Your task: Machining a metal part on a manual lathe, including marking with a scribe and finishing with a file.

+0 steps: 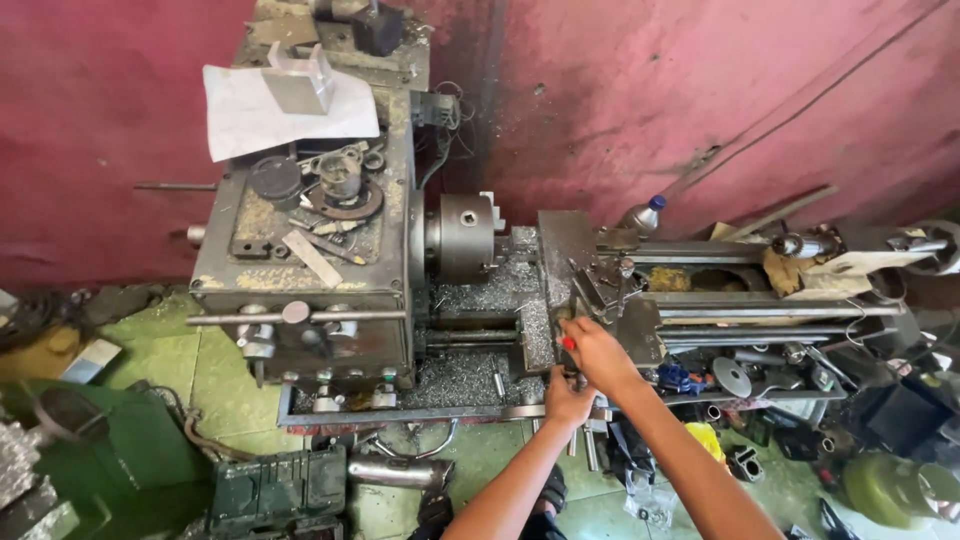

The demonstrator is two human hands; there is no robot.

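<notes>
Together, two hands, left hand and right hand, work one lathe.

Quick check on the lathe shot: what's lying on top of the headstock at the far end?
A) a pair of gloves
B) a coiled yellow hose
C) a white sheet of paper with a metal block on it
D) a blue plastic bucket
C: a white sheet of paper lies on top of the lathe, with a grey metal block resting on it.
</notes>
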